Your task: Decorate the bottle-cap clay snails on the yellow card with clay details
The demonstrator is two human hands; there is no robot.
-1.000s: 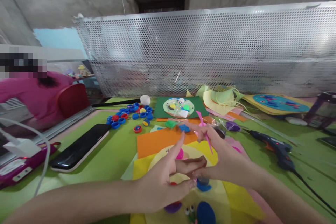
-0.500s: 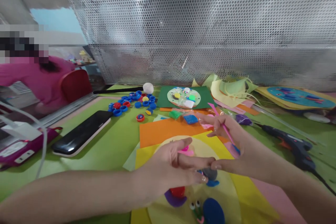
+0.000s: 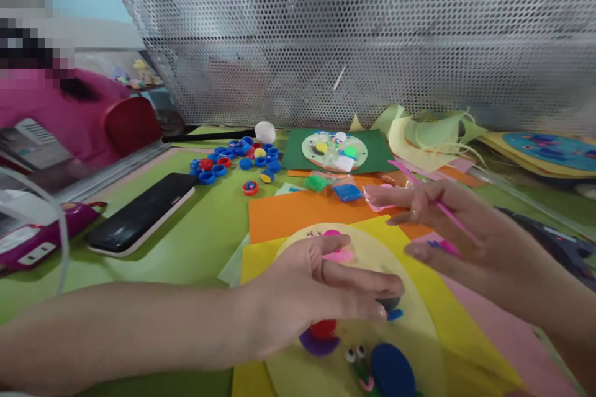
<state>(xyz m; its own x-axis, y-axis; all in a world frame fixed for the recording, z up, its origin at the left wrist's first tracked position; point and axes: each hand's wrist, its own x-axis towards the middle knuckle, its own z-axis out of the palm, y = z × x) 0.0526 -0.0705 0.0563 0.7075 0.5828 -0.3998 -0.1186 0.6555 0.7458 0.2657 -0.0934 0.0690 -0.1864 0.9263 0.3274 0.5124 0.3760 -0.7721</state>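
Note:
My left hand (image 3: 326, 285) reaches over a pale yellow paper circle (image 3: 288, 372), its fingers stretched out. Its fingertips touch a dark grey round piece (image 3: 390, 303) with a blue bit (image 3: 395, 315) beside it; the fingers hide part of it. Right of the circle, in the air, is my right hand (image 3: 460, 229), with a thin pink clay tool (image 3: 454, 221) held between its fingers; its thumb and fingertips are apart. On the circle are a red and purple figure (image 3: 321, 341), a pink figure (image 3: 338, 251) and a blue round figure with googly eyes (image 3: 393, 369).
Blue and red bottle caps (image 3: 223, 164) lie at the back left, near a black phone (image 3: 144, 214) and a purple power strip (image 3: 41, 236). Clay packets (image 3: 347, 192) lie beyond the circle. A glue gun (image 3: 549, 239) is at right, before a perforated metal panel (image 3: 302, 43). A person in pink (image 3: 51, 105) is at left.
My right hand has moved right, away from the grey piece and my left fingers, keeping the pink tool. My left hand stays over the circle. The view has tilted down slightly.

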